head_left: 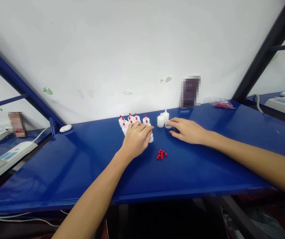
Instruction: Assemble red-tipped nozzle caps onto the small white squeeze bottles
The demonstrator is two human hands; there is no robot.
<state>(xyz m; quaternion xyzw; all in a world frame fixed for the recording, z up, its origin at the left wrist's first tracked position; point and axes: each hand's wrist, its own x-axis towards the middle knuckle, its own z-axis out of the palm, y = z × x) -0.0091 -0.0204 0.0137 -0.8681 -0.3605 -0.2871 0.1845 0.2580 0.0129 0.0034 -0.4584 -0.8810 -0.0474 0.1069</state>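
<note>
My left hand (137,138) is closed over the front right of a cluster of small white bottles with red caps (123,123). Its fingers curl round a white bottle (151,137), mostly hidden by the hand. To the right, my right hand (189,131) has its thumb and fingers apart. Its fingertips are at a low white bottle (168,126), partly covered by them. Beside that stand two uncapped white bottles (160,121) with pointed nozzles. Several loose red caps (161,154) lie in a small pile between my hands, nearer to me.
The blue tabletop (82,159) meets a white wall (107,56). A phone-like dark object (190,92), blurred out, leans on the wall. Farther right lies a clear bag with red pieces (222,104). A white oval case (65,128) sits back left; power strips (8,156) flank the table.
</note>
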